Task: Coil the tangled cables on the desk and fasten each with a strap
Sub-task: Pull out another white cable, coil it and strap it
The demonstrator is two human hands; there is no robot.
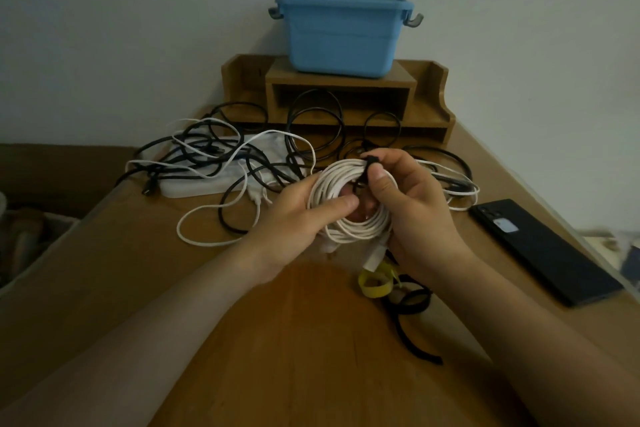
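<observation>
Above the near middle of the desk (pixel 270 340), a coiled white cable (pixel 330 184) is held between both hands. Its left side is gripped by the left hand (pixel 294 219), with the thumb laid across the turns. A black strap (pixel 371 160) at the coil's far edge is pinched by the right hand (pixel 415 208). Tangled cables (pixel 207 153) are spread farther back. A yellow strap (pixel 375 284) and loose dark straps (pixel 412 305) are seen nearer.

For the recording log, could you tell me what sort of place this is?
Probably a home desk: a wooden desk organizer under a blue storage bin, a smartphone and tangled cables.
</observation>
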